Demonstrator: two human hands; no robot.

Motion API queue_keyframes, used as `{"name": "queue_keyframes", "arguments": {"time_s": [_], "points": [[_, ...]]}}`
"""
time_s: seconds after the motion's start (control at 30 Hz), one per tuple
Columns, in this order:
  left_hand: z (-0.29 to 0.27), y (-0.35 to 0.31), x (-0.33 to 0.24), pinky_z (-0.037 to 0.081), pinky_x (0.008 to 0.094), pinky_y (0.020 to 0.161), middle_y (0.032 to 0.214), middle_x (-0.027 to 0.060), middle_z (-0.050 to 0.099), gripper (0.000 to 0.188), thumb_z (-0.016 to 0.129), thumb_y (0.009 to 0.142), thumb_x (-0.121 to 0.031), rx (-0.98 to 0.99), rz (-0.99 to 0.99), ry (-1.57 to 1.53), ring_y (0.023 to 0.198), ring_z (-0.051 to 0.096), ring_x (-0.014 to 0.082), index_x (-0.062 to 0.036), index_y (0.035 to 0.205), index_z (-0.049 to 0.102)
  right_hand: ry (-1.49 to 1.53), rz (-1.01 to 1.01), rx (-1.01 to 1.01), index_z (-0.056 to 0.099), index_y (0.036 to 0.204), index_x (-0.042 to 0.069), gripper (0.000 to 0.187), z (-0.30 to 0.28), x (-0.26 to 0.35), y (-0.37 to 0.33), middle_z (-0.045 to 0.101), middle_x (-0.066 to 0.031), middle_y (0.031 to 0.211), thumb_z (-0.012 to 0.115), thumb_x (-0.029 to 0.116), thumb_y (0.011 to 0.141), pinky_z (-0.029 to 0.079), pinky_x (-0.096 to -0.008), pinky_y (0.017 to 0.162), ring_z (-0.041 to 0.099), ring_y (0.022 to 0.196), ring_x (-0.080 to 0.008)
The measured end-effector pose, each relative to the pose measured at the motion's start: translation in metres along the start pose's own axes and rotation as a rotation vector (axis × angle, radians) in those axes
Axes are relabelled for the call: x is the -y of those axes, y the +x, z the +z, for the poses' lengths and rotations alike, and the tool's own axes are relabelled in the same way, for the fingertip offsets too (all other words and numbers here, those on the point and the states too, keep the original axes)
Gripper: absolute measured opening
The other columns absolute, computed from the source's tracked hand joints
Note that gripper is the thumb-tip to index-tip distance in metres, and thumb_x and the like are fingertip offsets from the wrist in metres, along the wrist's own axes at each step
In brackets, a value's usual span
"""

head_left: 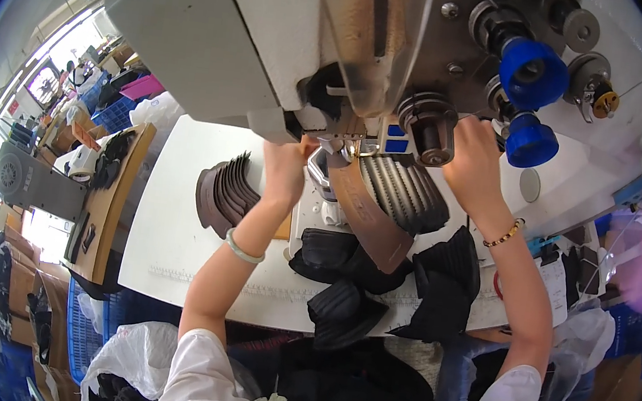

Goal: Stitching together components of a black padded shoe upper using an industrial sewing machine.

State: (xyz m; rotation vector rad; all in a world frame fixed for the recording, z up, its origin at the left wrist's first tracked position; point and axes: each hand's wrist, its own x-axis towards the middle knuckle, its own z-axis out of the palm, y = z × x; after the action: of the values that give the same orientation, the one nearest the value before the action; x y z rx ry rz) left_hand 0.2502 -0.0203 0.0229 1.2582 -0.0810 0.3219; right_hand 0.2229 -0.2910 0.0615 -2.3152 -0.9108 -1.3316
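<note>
A white table (166, 218) with curved edge carries a sewing machine (196, 41), and a ruler strip (262, 287) runs along its near side; at the left, a wooden table (119, 200) stands before a bright, crowded room. Below the white table, at the lower left, there is a blue basket (83, 332) of lattice plastic, and beside it a white plastic bag (142, 351), with dark material showing low at it, though I cannot tell whether inside or under. The curved brown piece (366, 210), smooth and band-like, lies below the needle area and slopes toward the person. On its right is a pile of ridged pieces (402, 190), with pale, toothed-looking edges; on the left, dark brown pieces (226, 193) overlap like a fan. Black pieces (447, 284), soft and folded, lie in front. The left hand (284, 172) is near the needle area, and the right hand (473, 167) is raised just beside the blue knobs (531, 72); the machine hides the fingertips of both, so I cannot tell whether they are apart, together or clamped.
</note>
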Motion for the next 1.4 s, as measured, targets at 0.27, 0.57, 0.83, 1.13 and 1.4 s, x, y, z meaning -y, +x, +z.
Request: {"name": "queue_keyframes", "arguments": {"time_s": [0.27,0.57,0.83,1.13,1.4], "points": [[-0.193,0.041,-0.072,0.044,0.0275,0.044,0.059,0.0043,0.06,0.031,0.064,0.093,-0.029,-0.563,0.502,0.609,0.045,0.056,0.0132,0.0015,0.097,0.069,0.631,0.704,0.093,0.05,0.103,0.006,0.026,-0.04,-0.01,-0.037,0.048,-0.0024,0.078,0.064,0.01,0.081,0.036,-0.0241,0.062,0.042,0.069,-0.0105],[-0.387,-0.01,-0.071,0.037,0.0271,0.042,0.058,0.0033,0.058,0.026,0.074,0.08,-0.018,-0.221,-0.369,1.075,0.043,0.049,0.0127,-0.0001,0.1,0.074,0.9,0.147,0.354,0.061,0.119,0.013,0.065,-0.058,0.044,0.009,0.043,-0.0014,0.092,0.066,-0.009,0.058,0.034,-0.0236,0.063,0.04,0.07,-0.0123],[-0.054,-0.077,-0.107,0.05,0.0317,0.088,0.126,0.0064,0.06,0.049,0.074,0.077,-0.006,0.252,0.601,1.253,0.104,0.061,0.0243,-0.0082,0.124,0.06,0.568,0.07,0.254,0.076,0.104,0.024,0.057,-0.044,0.036,-0.004,0.06,-0.005,0.101,0.072,-0.001,0.053,0.037,-0.028,0.058,0.053,0.075,-0.0179],[0.006,-0.092,-0.082,0.056,0.036,0.084,0.105,0.0179,0.064,0.043,0.061,0.072,0.004,0.603,1.219,1.096,0.096,0.066,0.0308,0.0078,0.114,0.062,0.525,-0.034,0.14,0.076,0.105,0.022,0.051,-0.029,0.037,-0.009,0.057,-0.0063,0.096,0.073,0.006,0.057,0.04,-0.0296,0.062,0.057,0.078,-0.0187],[0.009,-0.092,-0.071,0.058,0.0346,0.08,0.103,0.0169,0.066,0.04,0.056,0.071,0.011,0.517,1.219,0.988,0.093,0.068,0.0312,0.0074,0.109,0.063,0.555,0.039,0.157,0.076,0.102,0.022,0.051,-0.03,0.035,-0.013,0.059,-0.0048,0.102,0.072,0.002,0.055,0.043,-0.0318,0.067,0.058,0.085,-0.0213]]}}
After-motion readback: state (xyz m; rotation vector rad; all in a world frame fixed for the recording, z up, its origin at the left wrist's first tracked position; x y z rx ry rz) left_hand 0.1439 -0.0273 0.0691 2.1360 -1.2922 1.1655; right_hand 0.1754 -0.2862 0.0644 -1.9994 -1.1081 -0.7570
